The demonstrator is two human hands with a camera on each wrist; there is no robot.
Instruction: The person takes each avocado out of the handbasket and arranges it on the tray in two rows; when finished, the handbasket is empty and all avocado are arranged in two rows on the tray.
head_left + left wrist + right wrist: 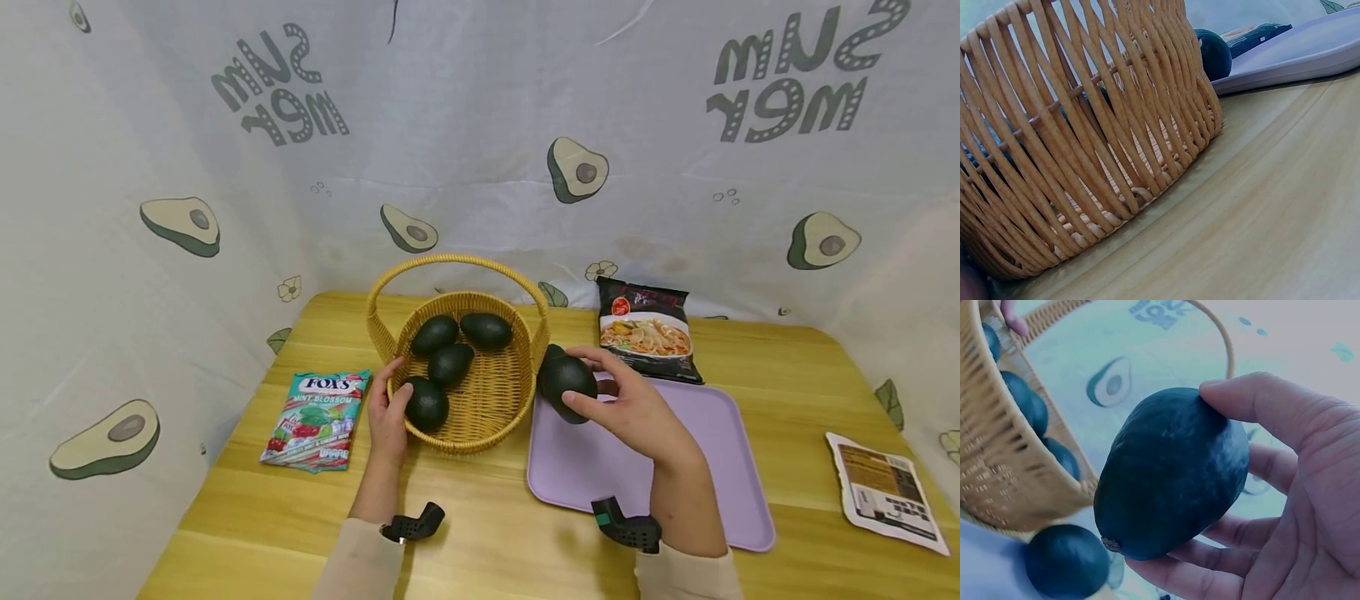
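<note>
A yellow wicker basket (487,400) with a tall handle stands on the wooden table. Several dark green avocados (435,335) lie inside it, mostly toward the left. My left hand (389,425) grips the basket's left rim, its thumb over the edge beside the nearest avocado. With thumb and fingers, my right hand (637,410) holds another avocado (1169,475) just right of the basket, above the lilac tray (716,475). One more avocado (1067,561) sits low beside the basket at the tray's left end, partly hidden by the held one in the head view.
Left of the basket lies a Fox's candy bag (318,421). A black noodle packet (648,329) is behind the tray, touching its back edge. At the far right rests a white and brown pouch (888,492). A printed cloth (480,167) hangs behind the table.
</note>
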